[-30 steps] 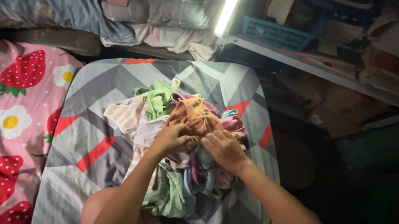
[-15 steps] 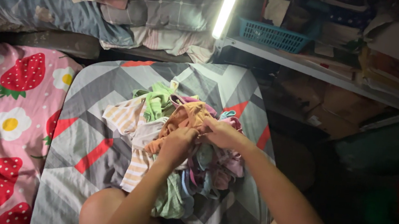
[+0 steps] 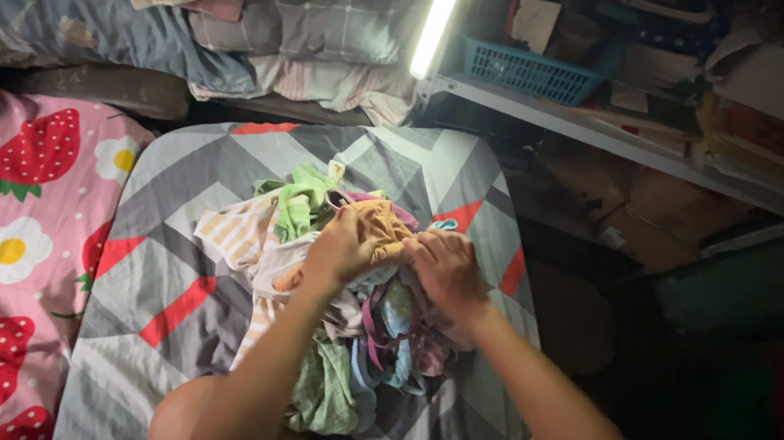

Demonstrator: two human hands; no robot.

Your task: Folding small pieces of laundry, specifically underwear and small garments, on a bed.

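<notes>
Orange cloth garment (image 3: pixel 379 223) atop the small-clothes pile (image 3: pixel 340 304), mid grey chevron mat (image 3: pixel 180 222). Left hand (image 3: pixel 340 247) now up from the pile's near side, clamped on the orange fabric; right hand (image 3: pixel 446 270) closed on it too, close together. Two hands, one pile, one blue basket (image 3: pixel 523 69) far right, one tube lamp (image 3: pixel 436 14).

Orange cloth (image 3: pixel 381 224) crumpled atop mixed clothes heap (image 3: pixel 346 335).

Both hands, left hand (image 3: pixel 340 244) and right hand (image 3: pixel 446 270), on orange garment (image 3: pixel 381 224) atop clothes pile (image 3: pixel 338 324).
</notes>
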